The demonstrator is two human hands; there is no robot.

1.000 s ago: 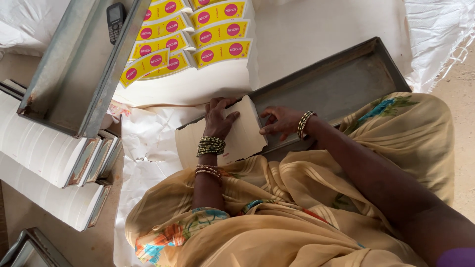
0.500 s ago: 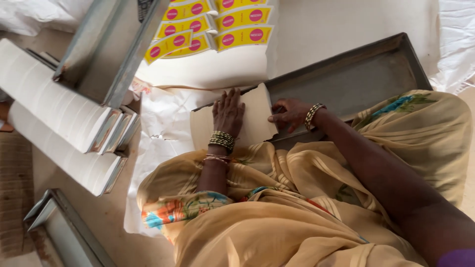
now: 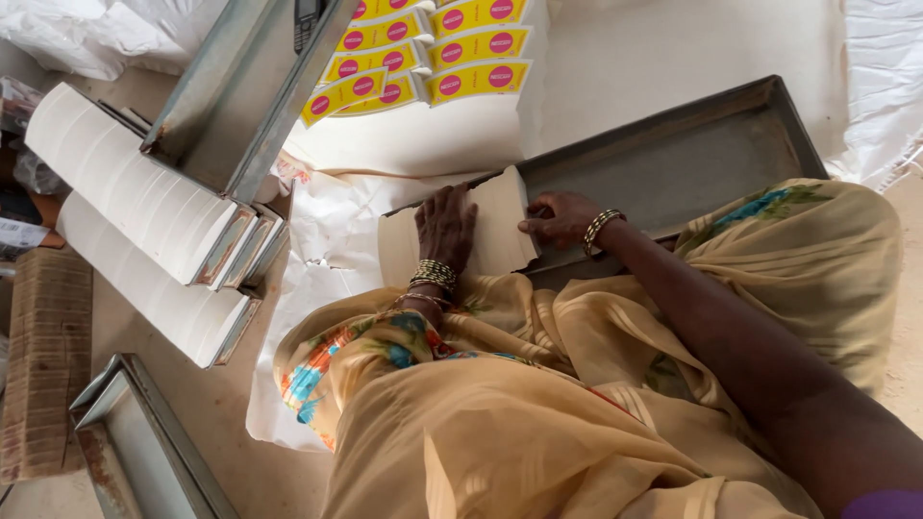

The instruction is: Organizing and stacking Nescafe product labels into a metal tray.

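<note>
Head view: left hand (image 3: 447, 223) (flat) remains on cream sheet (image 3: 490, 235).

- The left hand (image 3: 445, 223) has stacked gold bangles (image 3: 433, 276) at its wrist.
- The right hand (image 3: 558, 217) wears a beaded gold bracelet (image 3: 601, 227).
- A pale yellow sari (image 3: 538, 404) with orange and blue flowers drapes the lap.

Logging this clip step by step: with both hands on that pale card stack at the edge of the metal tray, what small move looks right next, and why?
Probably squaring the stack. The left hand lies flat on the pale card stack, which rests on the near rim of the metal tray, while the right hand pinches its right edge. That edge looks uneven, so nudging it flush under the flat palm seems the likely move.
</note>
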